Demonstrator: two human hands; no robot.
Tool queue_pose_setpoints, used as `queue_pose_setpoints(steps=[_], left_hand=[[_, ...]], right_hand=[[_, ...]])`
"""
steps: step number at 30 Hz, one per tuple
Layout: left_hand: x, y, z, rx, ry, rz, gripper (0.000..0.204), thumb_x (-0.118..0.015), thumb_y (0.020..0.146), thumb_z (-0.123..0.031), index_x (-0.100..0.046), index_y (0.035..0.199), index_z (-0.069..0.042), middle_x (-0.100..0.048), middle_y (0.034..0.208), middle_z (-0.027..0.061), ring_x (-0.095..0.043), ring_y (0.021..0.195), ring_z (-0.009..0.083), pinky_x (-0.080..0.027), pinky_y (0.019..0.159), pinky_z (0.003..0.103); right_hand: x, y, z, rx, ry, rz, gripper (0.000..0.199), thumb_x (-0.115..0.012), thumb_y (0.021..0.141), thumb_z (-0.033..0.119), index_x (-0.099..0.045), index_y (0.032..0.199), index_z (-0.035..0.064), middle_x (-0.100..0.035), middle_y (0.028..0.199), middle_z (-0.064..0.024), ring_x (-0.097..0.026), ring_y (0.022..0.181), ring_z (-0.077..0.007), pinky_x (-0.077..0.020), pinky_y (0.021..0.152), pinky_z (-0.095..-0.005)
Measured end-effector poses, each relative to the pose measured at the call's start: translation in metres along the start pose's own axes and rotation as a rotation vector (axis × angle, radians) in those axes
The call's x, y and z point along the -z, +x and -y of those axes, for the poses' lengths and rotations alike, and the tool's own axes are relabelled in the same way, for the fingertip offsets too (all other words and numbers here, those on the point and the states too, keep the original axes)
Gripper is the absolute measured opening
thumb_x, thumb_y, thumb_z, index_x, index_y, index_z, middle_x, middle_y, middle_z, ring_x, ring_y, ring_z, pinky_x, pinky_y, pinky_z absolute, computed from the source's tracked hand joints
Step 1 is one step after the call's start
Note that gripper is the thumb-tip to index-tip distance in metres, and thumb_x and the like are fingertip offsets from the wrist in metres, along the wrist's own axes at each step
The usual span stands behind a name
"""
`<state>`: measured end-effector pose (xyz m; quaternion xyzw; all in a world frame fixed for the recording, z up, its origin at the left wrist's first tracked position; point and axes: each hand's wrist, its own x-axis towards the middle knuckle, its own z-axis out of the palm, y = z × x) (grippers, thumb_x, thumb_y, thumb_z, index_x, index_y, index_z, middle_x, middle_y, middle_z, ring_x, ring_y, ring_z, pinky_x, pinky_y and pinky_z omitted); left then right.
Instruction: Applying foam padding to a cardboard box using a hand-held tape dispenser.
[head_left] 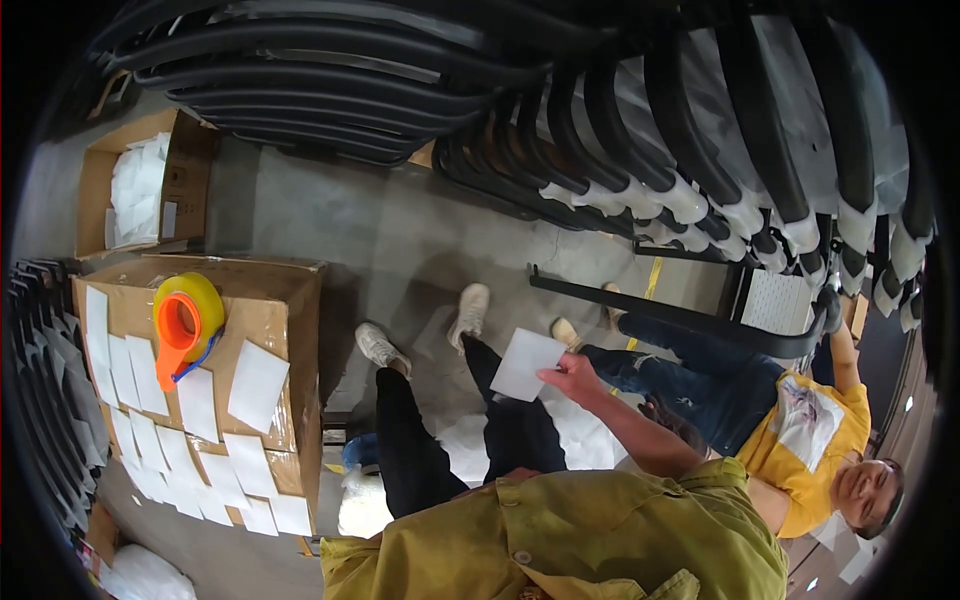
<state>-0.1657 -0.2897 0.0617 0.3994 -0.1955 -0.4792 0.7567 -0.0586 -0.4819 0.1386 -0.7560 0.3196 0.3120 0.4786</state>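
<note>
My right hand (576,381) pinches a white rectangular sheet (526,364) by its lower right corner, out in front of my legs above the floor. Whether the sheet is paper or thin foam I cannot make out. A small patch of skin at my shirt's hem seems to be my left hand (519,474); its fingers are hidden. On the left stands a big cardboard box (270,330) with many similar white sheets (198,403) laid out on top in rows. A roll of yellow tape (208,297) and an orange tape dispenser (177,335) sit at its far end.
Black curved metal frames (620,140) with plastic-wrapped ends hang along the far side and right. An open carton (190,180) of white sheets stands far left. At right, a person in a yellow shirt (845,410) grips a long black frame (670,318). White plastic lies behind my legs.
</note>
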Motion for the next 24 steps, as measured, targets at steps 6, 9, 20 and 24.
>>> queue_pose_setpoints(steps=[6, 9, 20, 24], left_hand=[[0.032, 0.003, 0.026, 0.345, -0.447, -0.048, 0.014, -0.052, 0.082, -0.009, -0.054, 0.095, -0.002, -0.058, 0.084, 0.0067, -0.055, 0.079, 0.0151, -0.045, 0.070, 0.029], [0.100, 0.028, -0.030, 0.067, -0.292, -0.511, 0.014, -0.052, 0.082, -0.003, -0.055, 0.095, -0.005, -0.057, 0.085, 0.0033, -0.055, 0.080, 0.0125, -0.046, 0.073, 0.027], [0.032, 0.166, -0.334, -1.079, 0.093, 0.360, 0.028, -0.067, 0.071, -0.007, -0.055, 0.094, 0.001, -0.055, 0.097, 0.0181, -0.054, 0.082, 0.0299, -0.046, 0.073, 0.041], [0.031, 0.173, -0.318, -0.885, 0.100, 0.543, 0.034, -0.068, 0.074, -0.023, -0.057, 0.103, -0.009, -0.055, 0.104, 0.0164, -0.054, 0.091, 0.0306, -0.040, 0.089, 0.040]], right_hand=[[0.005, 0.031, -0.023, 0.038, 0.116, -0.056, 0.022, -0.060, 0.075, 0.004, -0.054, 0.096, 0.0002, -0.060, 0.084, -0.0034, -0.054, 0.075, -0.0072, -0.0442, 0.067, -0.0232], [0.015, 0.045, -0.038, 0.055, 0.025, -0.111, 0.019, -0.061, 0.073, 0.006, -0.054, 0.090, 0.0002, -0.059, 0.075, -0.0042, -0.054, 0.069, -0.0090, -0.0436, 0.061, -0.0257], [0.125, 0.085, -0.050, 0.246, 0.909, -0.377, 0.021, -0.051, 0.078, -0.001, -0.056, 0.098, -0.0009, -0.060, 0.097, -0.0080, -0.057, 0.090, -0.0164, -0.0434, 0.082, -0.0273], [0.161, 0.035, -0.019, 0.543, 0.929, -0.481, 0.026, -0.052, 0.079, -0.001, -0.054, 0.105, 0.0004, -0.059, 0.102, -0.0083, -0.056, 0.094, -0.0162, -0.0417, 0.085, -0.0277]])
